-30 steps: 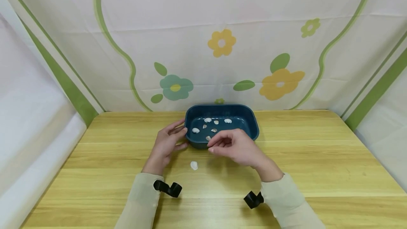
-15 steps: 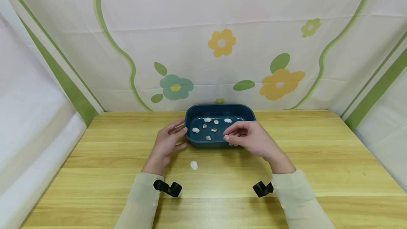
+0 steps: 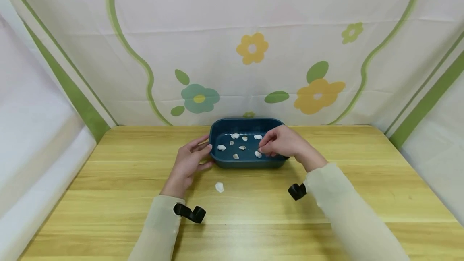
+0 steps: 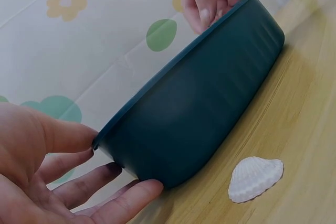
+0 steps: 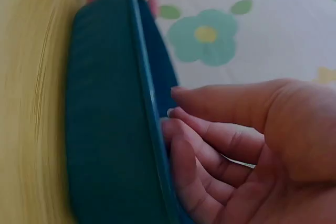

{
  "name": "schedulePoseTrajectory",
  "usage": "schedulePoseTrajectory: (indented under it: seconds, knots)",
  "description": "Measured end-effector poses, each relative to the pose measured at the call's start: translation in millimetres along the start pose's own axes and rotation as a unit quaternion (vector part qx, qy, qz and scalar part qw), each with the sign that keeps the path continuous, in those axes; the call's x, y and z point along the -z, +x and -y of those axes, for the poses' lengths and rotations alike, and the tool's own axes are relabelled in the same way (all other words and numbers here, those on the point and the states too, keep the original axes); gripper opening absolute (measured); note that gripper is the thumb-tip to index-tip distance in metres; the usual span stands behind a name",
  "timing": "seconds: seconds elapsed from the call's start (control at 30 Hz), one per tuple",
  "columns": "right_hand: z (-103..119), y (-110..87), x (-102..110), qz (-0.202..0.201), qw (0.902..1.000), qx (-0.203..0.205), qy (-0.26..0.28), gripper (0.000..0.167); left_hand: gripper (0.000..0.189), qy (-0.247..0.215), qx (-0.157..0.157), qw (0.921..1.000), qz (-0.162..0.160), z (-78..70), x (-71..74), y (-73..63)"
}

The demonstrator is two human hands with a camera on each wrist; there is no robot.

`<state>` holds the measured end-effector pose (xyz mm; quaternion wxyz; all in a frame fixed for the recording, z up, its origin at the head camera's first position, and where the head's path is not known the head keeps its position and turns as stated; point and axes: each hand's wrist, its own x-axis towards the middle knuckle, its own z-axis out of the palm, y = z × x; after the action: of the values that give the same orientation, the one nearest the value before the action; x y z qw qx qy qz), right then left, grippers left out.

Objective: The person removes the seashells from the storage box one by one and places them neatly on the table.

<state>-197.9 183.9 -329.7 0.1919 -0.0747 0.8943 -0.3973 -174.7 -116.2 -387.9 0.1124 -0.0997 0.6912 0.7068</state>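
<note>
One dark blue tray (image 3: pixel 250 164) is sitting at the far edge of one wooden table (image 3: pixel 362 180).

Shell count, nine visible. Eight are lying inside the tray, spread over its floor: four larger white shells (image 3: pixel 221 148) and four smaller brownish shells (image 3: pixel 236 156). One more, a ribbed white shell (image 3: pixel 219 187), is lying on the table in front of the tray, near its left end.

Hands, two. Left hand (image 3: pixel 185 165) is steadying the tray's left end: thumb touching the rim, fingers spreading apart along the outer wall. Right hand (image 3: pixel 284 143) is reaching in over the front right part of the tray, fingers curling, thumb and fingertips coming close together right at the front right white shell. Cannot tell whether they are pinching it.

Two pale sleeves (image 3: pixel 156 224) are covering the forearms; two black wrist cameras (image 3: pixel 198 214) are jutting inward, one per wrist. Behind, one white cloth (image 3: pixel 203 43) is hanging, showing five printed flowers: two orange, two green, one teal.
</note>
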Motion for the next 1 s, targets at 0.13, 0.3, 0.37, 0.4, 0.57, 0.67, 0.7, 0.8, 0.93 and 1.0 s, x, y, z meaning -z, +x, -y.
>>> schedulePoseTrajectory:
  seconds: [0.13,0.3,0.37,0.4,0.57,0.67,0.7,0.8,0.93,1.0]
  knots:
    - [1,15.2,6,0.040,0.9986,-0.030,-0.018,0.015,0.044,-0.002,0.002,1.0000,-0.001,0.4,0.9,-0.5]
    - [0,27.5,8,0.065,0.9960,-0.051,-0.034,0.014,0.044,-0.002,0.002,1.0000,-0.003,0.9,1.7,-0.4]
    - [1,30.6,6,0.071,0.9954,-0.055,-0.032,0.014,0.044,-0.001,0.002,1.0000,-0.004,1.1,2.1,0.2]
    - [2,32.4,5,0.073,0.9951,-0.060,-0.029,0.014,0.044,-0.001,0.003,1.0000,-0.004,1.1,2.3,0.3]
    - [5,38.2,-2,0.070,0.9943,-0.077,-0.025,0.012,0.044,-0.001,0.003,1.0000,-0.004,1.5,3.3,1.2]
    - [5,41.7,-4,0.062,0.9939,-0.084,-0.034,0.012,0.044,-0.002,0.002,1.0000,-0.002,1.4,3.3,0.7]
    - [5,42.9,-5,0.060,0.9936,-0.087,-0.040,0.011,0.044,-0.001,0.002,1.0000,-0.002,1.5,3.1,0.7]
    - [2,46.7,-7,0.055,0.9920,-0.098,-0.058,0.009,0.044,-0.001,0.004,1.0000,-0.001,1.6,2.0,0.4]
    - [0,47.9,-10,0.045,0.9901,-0.108,-0.077,0.007,0.044,-0.001,0.003,1.0000,-0.003,1.5,0.8,1.3]
    - [-1,48.0,-11,0.039,0.9894,-0.111,-0.084,0.008,0.044,-0.001,0.002,1.0000,-0.003,1.4,0.4,1.7]
